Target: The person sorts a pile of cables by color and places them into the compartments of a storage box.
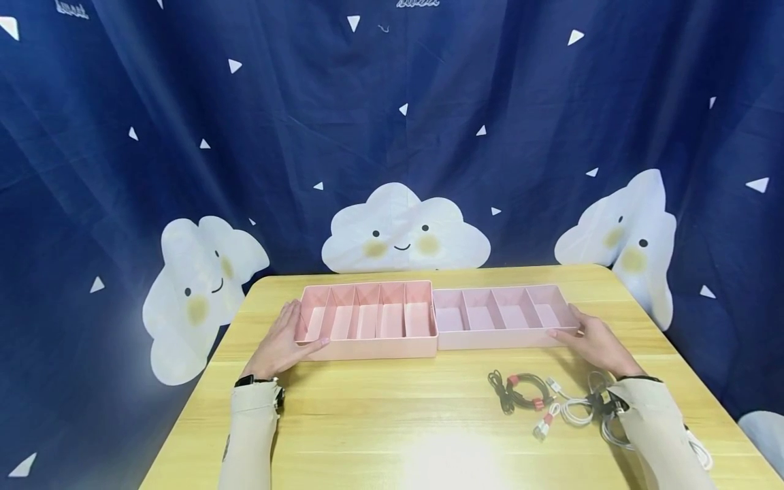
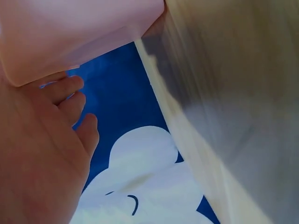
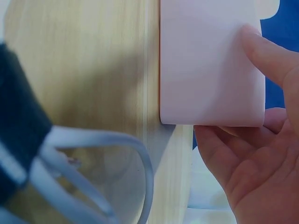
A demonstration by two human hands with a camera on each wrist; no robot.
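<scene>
The pink tray (image 1: pixel 380 349) and lilac tray (image 1: pixel 499 339) meet end to end on the table (image 1: pixel 367 422); the left hand (image 1: pixel 278 346) grips the pink one's outer end, the right hand (image 1: pixel 599 346) the lilac's; only the head view shows compartments; the right wrist view shows a white cable (image 3: pixel 149 172) close up.

Pink tray (image 1: pixel 373 350) beside lilac tray (image 1: pixel 496 339)

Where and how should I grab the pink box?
I'd try the left end of the pink box, coming from the left with thumb in front, like the left hand. The box's right end sits close beside the purple box, so fingers may not fit.
</scene>
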